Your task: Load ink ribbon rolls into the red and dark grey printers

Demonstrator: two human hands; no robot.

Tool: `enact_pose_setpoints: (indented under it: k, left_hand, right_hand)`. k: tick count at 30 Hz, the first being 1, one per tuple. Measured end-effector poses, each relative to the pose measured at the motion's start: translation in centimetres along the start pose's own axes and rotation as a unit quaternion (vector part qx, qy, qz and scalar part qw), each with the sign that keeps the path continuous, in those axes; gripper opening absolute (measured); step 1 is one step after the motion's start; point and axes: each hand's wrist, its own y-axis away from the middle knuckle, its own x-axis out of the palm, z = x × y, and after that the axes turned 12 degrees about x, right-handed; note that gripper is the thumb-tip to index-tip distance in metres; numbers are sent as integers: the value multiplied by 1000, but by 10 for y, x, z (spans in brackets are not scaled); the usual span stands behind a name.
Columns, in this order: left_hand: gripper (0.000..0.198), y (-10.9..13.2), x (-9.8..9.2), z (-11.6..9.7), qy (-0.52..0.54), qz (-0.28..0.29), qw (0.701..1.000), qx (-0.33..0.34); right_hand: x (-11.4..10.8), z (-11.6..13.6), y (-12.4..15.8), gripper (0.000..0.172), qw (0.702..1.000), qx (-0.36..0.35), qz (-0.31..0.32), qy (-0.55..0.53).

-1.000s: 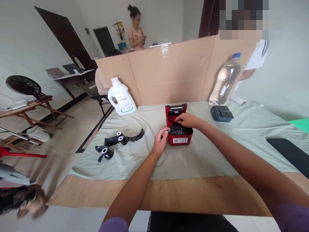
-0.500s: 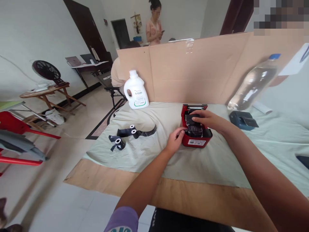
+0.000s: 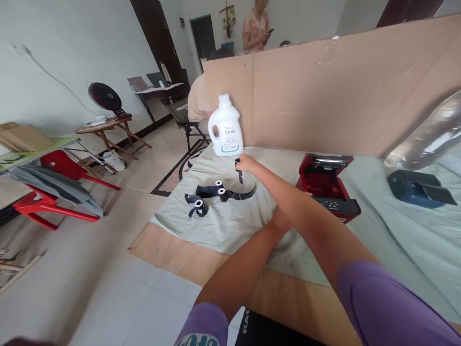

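Note:
My right hand (image 3: 246,162) is reached across to the left, above the cloth near the white jug, its fingers closed on a small black label roll (image 3: 237,165) with a short strip hanging down. Below it, three black label rolls with white cores lie on the cloth, one of them the front roll (image 3: 200,208), their strips partly unwound. The red printer (image 3: 326,185) stands with its lid raised, its bay bare of any roll. My left hand (image 3: 283,218) is beside the printer's left side, under my right forearm, which hides its fingers.
A white jug (image 3: 226,127) stands at the cloth's back left, before a cardboard screen (image 3: 309,91). On the right are a dark blue device (image 3: 414,188) and a large clear bottle (image 3: 428,129). Two people are beyond the screen. A fan (image 3: 105,97) stands on a wooden stool.
My right hand has lifted the black label roll out of the printer and carried it left, crossing over my left arm. My left hand stays by the printer. The view has turned left.

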Motion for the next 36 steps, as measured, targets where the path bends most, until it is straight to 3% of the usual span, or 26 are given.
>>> enact_pose_setpoints:
  k: [4, 7, 10, 12, 13, 15, 17, 21, 24, 29, 33, 36]
  left_hand:
    - [30, -7, 5, 12, 34, 4, 999, 31]
    - [33, -10, 9, 22, 15, 9, 998, 60]
    - [34, -8, 9, 21, 2, 14, 997, 72]
    - [33, -5, 7, 13, -14, 26, 997, 66]
    - [33, -3, 6, 7, -30, 33, 997, 61]
    - [36, 0, 1, -7, -79, 50, 995, 47]
    - [40, 4, -4, -21, -135, 68, 988, 39]
    - [46, 11, -7, -33, -194, 103, 972, 85]
    - [49, 13, -4, -30, -227, 111, 962, 108]
    - [54, 12, 1, -25, -269, 131, 948, 106]
    - [55, 9, 1, -18, -241, 132, 956, 103]
    - [51, 9, -2, -14, -203, 116, 967, 104]
  right_hand:
    - [31, -8, -15, 39, 999, 32, 38, 13]
    - [36, -12, -15, 45, 997, 50, 52, 26]
    - [30, -8, -4, 54, 999, 44, -16, 19]
    - [27, -1, 11, 50, 997, -30, -73, -10]
    - [28, 3, 20, 44, 993, -89, -72, -27]
    - [32, 10, 40, 30, 975, -217, -5, -40]
    - [40, 15, 58, 23, 952, -300, 56, -10]
    - [55, 12, 81, 20, 938, -330, 33, 99]
    - [59, 3, 84, 26, 948, -304, 21, 96]
    - [53, -9, 81, 21, 965, -232, -9, -122]
    - [38, -21, 93, 18, 906, -154, 17, -394]
    - [14, -44, 116, 25, 859, -99, 43, -501]
